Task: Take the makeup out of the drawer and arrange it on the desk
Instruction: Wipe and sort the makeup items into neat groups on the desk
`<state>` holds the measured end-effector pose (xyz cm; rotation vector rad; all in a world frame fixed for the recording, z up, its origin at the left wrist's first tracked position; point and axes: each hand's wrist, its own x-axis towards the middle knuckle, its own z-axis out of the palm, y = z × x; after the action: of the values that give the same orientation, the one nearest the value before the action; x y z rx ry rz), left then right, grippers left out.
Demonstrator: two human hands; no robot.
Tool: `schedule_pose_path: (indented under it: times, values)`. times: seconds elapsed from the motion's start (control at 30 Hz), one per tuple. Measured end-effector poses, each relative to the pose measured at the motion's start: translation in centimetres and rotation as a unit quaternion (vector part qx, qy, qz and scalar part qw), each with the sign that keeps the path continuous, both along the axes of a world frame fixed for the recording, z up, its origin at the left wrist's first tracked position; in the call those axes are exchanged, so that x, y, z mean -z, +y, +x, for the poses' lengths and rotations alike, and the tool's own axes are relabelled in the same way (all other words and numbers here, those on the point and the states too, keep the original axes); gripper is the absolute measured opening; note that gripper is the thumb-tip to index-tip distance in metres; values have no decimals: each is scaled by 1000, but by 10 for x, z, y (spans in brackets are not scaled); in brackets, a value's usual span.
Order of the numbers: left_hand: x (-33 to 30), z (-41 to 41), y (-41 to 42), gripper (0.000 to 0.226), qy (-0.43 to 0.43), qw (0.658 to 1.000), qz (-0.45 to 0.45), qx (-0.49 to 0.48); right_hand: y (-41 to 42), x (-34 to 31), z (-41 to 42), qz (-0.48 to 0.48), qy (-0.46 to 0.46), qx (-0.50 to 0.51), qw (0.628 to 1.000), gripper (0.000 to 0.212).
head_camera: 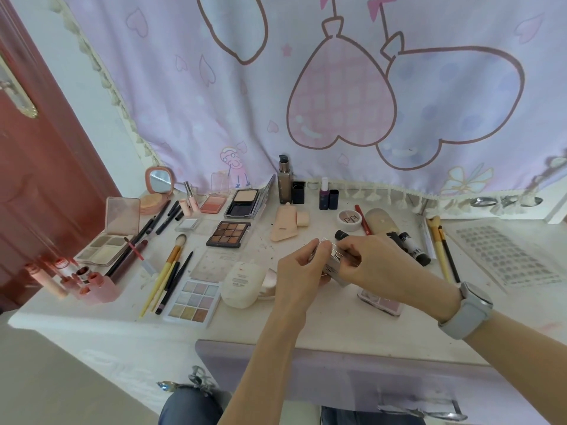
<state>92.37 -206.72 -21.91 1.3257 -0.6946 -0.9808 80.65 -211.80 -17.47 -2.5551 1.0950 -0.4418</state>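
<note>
Over the tabletop (352, 326) centre, our left hand (302, 268) and right hand (372, 262) both curl their fingers around a small silvery makeup case (329, 256), its label unreadable. At one o'clock beyond lies a round tin (349, 220) reading "PIPI".

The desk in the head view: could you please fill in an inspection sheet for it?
Surface: white desk, stained, crowded with makeup.
Job's things: brown nine-pan eyeshadow palette, pastel nine-pan palette, yellow-handled brushes, tall dark pump bottle, small silvery box held above the desk.
Clutter: sheet of grey stickers at the right.
Grippers: left hand and right hand both grip the box.
Cables: nothing seen.
Surroundings: pink balloon-print curtain behind, red-brown door at the left.
</note>
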Motion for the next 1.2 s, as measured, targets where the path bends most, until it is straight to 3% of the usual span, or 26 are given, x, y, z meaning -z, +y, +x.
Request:
schedule_pose_path:
  times: [0.2, 0.4, 0.6, 0.73, 0.87, 0.97, 1.07, 1.2]
  values:
    - [-4, 2, 1, 21, 1, 1000, 0, 17, -3, 1, 5, 7, 0, 1, 1000, 18]
    - [0, 3, 5, 24, 51, 998, 5, 27, -13, -2, -2, 135, -38, -29, 990, 24]
    - [1, 7, -2, 30, 101, 994, -12, 42, -16, 3, -9, 107, -24, -23, 994, 27]
    - [-2, 10, -9, 33, 48, 997, 22, 54, -10, 3, -7, 95, -24, 0, 995, 31]
    - [-5, 19, -23, 29, -122, 989, 76, 13, -9, 3, 0, 89, -12, 28, 996, 39]
    - [-8, 26, -23, 31, -327, 943, 67, 0, -10, 3, 5, 91, -15, 47, 995, 39]
    - [-7, 26, -9, 27, -543, 840, 2, -4, -11, 5, 5, 99, -19, 62, 993, 38]
    - [-6, 29, 11, 29, -692, 716, -42, 83, -13, 12, 0, 108, -48, 85, 989, 40]
